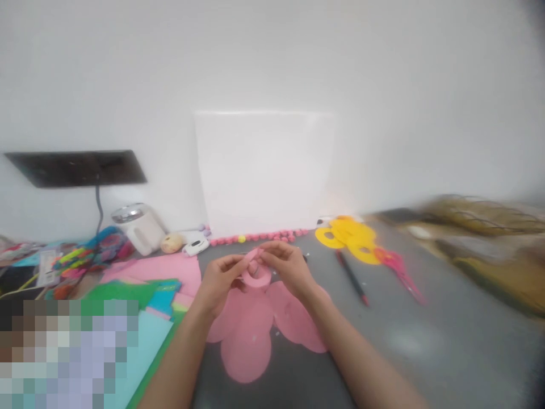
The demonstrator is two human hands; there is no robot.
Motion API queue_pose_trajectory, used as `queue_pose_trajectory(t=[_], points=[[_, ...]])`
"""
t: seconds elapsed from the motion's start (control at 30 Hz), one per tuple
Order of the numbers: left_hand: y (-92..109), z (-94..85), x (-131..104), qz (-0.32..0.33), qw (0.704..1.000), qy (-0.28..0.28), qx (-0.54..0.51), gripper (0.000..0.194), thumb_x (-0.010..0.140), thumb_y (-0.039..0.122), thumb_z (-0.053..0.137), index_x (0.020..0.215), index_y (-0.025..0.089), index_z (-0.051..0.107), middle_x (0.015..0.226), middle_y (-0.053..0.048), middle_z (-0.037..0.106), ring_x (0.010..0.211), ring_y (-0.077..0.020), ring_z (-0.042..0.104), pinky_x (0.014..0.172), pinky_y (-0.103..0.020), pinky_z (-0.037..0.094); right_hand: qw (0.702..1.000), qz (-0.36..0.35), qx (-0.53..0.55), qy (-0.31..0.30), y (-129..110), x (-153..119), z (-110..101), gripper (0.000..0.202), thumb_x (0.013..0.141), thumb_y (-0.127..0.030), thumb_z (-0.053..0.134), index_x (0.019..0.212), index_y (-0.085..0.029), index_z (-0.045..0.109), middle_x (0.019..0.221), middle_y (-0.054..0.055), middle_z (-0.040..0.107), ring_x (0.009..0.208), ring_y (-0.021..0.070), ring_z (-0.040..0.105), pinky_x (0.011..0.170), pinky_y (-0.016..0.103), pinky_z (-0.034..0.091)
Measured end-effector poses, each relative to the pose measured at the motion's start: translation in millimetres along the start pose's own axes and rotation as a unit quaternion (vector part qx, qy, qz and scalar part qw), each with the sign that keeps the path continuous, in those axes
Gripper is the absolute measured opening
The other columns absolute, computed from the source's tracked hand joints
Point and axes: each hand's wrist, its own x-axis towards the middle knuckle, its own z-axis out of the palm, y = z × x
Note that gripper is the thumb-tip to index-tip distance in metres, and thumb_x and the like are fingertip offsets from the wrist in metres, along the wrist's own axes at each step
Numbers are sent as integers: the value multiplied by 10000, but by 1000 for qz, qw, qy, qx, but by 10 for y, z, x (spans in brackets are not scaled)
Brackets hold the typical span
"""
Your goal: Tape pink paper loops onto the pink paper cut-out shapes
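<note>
Both hands meet at the middle of the grey table, pinching a small pink paper ring [256,276] by its upper edge. My left hand [222,279] has its fingers closed on the ring's left side. My right hand [290,268] grips the top and right side, thumb and fingers together. Below them lie several large round pink paper pieces [246,352], overlapping on the table and partly hidden by my hands and forearms.
Yellow paper shapes [351,238], a dark pencil [352,278] and pink scissors [402,275] lie to the right. Coloured sheets [149,335] are at the left. Small pink pieces [272,236] line the wall below a white sheet [264,170]. A white device [142,230] stands back left.
</note>
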Motion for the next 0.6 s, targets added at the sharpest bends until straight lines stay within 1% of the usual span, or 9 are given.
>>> queue_pose_trajectory(t=[0.13, 0.27, 0.43, 0.6], points=[[-6, 1, 2, 0, 1000, -4, 2, 242, 669, 375, 706, 741, 144, 712, 692, -47, 638, 564, -118, 518, 445, -202, 417, 1000, 1, 9, 4, 6, 2, -3, 217, 667, -327, 717, 821, -179, 677, 770, 50, 705, 718, 169, 656, 729, 324, 510], [-24, -11, 9, 6, 1000, -7, -3, 247, 684, 371, 697, 792, 149, 716, 705, -50, 643, 576, -122, 530, 450, -205, 421, 1000, -4, 9, 7, 9, 10, 3, 209, 668, -320, 720, 811, -175, 676, 758, 49, 703, 709, 171, 658, 720, 322, 514], [-22, -15, 13, 5, 1000, -8, 1, 228, 706, 374, 677, 748, 151, 706, 700, -42, 647, 585, -120, 540, 458, -203, 417, 1000, -5, -5, 13, -10, 10, 16, 180, 669, -305, 719, 790, -177, 680, 732, 40, 699, 694, 164, 656, 707, 313, 511], [-10, -4, 3, 5, 1000, -4, 0, 221, 706, 367, 680, 750, 151, 703, 697, -35, 634, 589, -115, 534, 459, -198, 413, 1000, -13, -13, 17, -22, 3, 15, 172, 669, -296, 719, 782, -173, 680, 709, 37, 697, 677, 164, 657, 696, 311, 515]])
